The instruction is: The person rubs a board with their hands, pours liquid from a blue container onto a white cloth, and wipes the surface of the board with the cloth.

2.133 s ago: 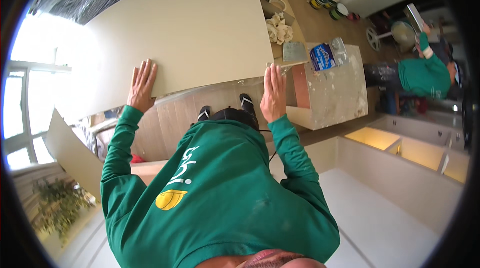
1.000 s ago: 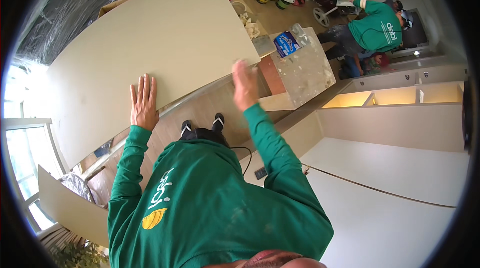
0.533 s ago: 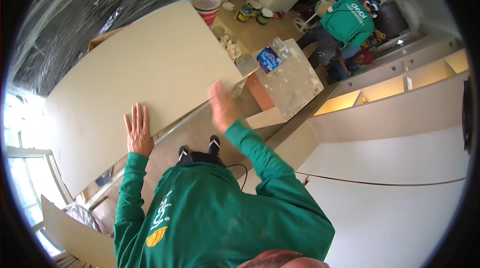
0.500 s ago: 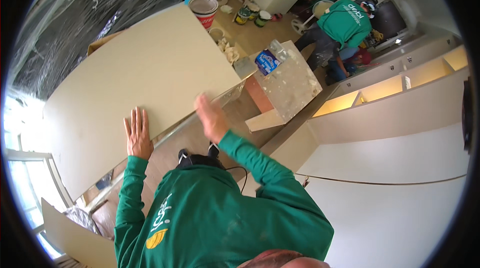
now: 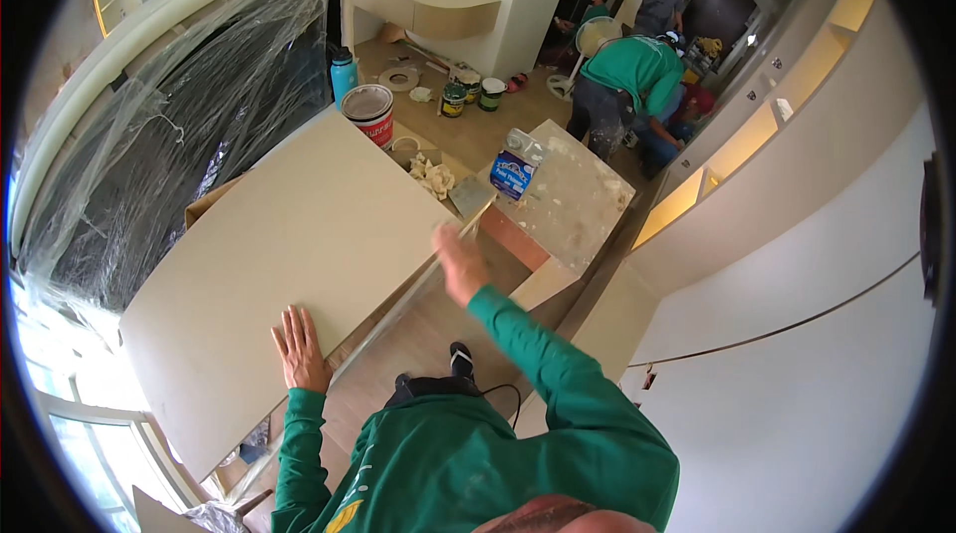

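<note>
A large beige panel (image 5: 289,244) lies flat in front of me, a long straight edge facing my body. My left hand (image 5: 303,349) rests palm down on it near that edge, fingers spread. By the panel's right corner is my right hand (image 5: 461,266), slightly blurred; whether its fingers hold anything I cannot make out. Just beyond it are a flat grey piece (image 5: 470,196) and some crumpled cream-coloured scraps (image 5: 432,177). A blue can (image 5: 512,174) stands on a paint-spattered box (image 5: 573,204) to the right.
Past the panel stand a large paint bucket (image 5: 368,115), a blue bottle (image 5: 344,75) and small paint cans (image 5: 491,95). Clear plastic sheeting (image 5: 179,105) hangs at left. Lit open shelves (image 5: 737,149) run along the right. A person in a green shirt (image 5: 632,70) bends over at the back, with others nearby.
The view has tilted up, showing more of the room's far end. My left hand stays flat on the panel. My right hand has shifted relative to the panel, now nearer its right corner.
</note>
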Available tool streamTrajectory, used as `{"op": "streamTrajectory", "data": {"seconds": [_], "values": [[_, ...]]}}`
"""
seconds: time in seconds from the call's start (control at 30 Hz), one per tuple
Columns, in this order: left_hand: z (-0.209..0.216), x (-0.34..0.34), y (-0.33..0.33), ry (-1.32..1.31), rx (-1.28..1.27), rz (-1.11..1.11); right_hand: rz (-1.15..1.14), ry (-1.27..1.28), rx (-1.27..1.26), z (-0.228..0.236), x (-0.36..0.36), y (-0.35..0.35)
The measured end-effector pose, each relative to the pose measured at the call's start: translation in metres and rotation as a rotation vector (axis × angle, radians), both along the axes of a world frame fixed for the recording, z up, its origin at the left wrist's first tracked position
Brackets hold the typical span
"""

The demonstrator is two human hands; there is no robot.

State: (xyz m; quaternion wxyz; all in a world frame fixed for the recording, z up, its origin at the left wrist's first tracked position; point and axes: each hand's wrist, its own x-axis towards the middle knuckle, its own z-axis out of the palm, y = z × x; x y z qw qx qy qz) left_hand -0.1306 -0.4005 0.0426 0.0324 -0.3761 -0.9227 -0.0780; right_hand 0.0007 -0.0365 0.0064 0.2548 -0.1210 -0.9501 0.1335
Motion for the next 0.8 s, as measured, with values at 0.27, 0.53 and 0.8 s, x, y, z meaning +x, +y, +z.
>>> {"op": "streamTrajectory", "data": {"seconds": [0.27, 0.53, 0.8], "values": [[-0.013, -0.004, -0.013, 0.108, -0.067, -0.037, 0.239, -0.002, 0.031, 0.006, 0.006, -0.061], [-0.003, 0.003, -0.01, 0.031, -0.001, -0.022, 0.165, 0.033, 0.065, -0.01, -0.001, -0.063], [-0.012, -0.003, 0.006, 0.085, -0.002, -0.064, -0.338, 0.074, -0.095, -0.047, 0.025, 0.122]]}}
